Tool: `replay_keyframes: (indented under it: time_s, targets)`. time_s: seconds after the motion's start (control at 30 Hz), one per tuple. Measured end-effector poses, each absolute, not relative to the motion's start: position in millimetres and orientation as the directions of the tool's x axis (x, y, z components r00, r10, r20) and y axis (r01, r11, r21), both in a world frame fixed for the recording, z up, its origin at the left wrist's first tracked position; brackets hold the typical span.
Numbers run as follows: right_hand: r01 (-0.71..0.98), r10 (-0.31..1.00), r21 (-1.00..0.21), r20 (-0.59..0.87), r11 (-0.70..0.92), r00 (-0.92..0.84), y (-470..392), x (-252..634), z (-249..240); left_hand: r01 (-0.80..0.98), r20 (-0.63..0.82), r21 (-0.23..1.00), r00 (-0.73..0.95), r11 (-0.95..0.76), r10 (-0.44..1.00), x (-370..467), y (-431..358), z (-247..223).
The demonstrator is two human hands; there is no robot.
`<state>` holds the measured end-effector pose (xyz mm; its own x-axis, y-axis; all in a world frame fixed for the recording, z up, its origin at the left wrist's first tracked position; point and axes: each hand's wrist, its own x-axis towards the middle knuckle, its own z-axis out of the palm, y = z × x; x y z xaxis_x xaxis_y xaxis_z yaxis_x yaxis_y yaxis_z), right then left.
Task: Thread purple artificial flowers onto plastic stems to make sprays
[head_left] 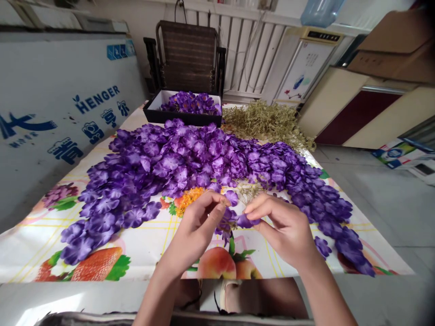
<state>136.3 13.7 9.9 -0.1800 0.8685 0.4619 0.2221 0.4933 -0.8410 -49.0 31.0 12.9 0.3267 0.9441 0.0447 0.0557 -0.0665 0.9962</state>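
My left hand (199,222) is closed in a pinch on the thin stem of an artificial flower sprig (225,227), whose purple blooms hang down between my hands. My right hand (283,226) pinches a purple fabric petal (245,221) at the sprig's right side. Just behind the fingers lies a small bunch of loose greenish stems (248,192). Orange flower centres (190,199) form a little heap beyond my left hand. A wide mound of purple petals (190,156) curves across the table in front of both hands, with a single purple petal (322,247) right of my right hand.
At the table's far side stand a black box (180,118) of finished-looking purple flowers and a pile of olive-green stems (268,118). The fruit-patterned tablecloth (142,253) ends near my lap. A white printed panel (64,90) borders the left; a dark chair (188,54) stands behind.
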Motion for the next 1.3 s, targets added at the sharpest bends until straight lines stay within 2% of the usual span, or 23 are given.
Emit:
replay_keyframes:
  time_s: [0.2, 0.4, 0.63, 0.9, 1.1, 1.3]
  targets:
    - [0.237, 0.850, -0.818, 0.484, 0.524, -0.208, 11, 135, 16, 0.155, 0.138, 0.964, 0.396, -0.214, 0.908, -47, 32, 11]
    - [0.275, 0.842, -0.797, 0.487, 0.538, -0.233, 8, 136, 20, 0.180, 0.161, 0.947, 0.453, -0.266, 0.877, -47, 31, 13]
    - [0.390, 0.805, -0.704, 0.530, 0.593, -0.268, 5, 134, 24, 0.186, 0.193, 0.929, 0.497, -0.321, 0.846, -50, 29, 15]
    - [0.433, 0.783, -0.652, 0.527, 0.622, -0.331, 0, 135, 27, 0.236, 0.325, 0.832, 0.526, -0.502, 0.786, -49, 27, 14]
    - [0.490, 0.787, -0.616, 0.500, 0.617, -0.362, -5, 137, 30, 0.313, 0.307, 0.788, 0.546, -0.530, 0.780, -46, 25, 17]
    - [0.468, 0.794, -0.641, 0.479, 0.608, -0.375, -6, 139, 30, 0.315, 0.285, 0.792, 0.567, -0.524, 0.772, -43, 21, 19]
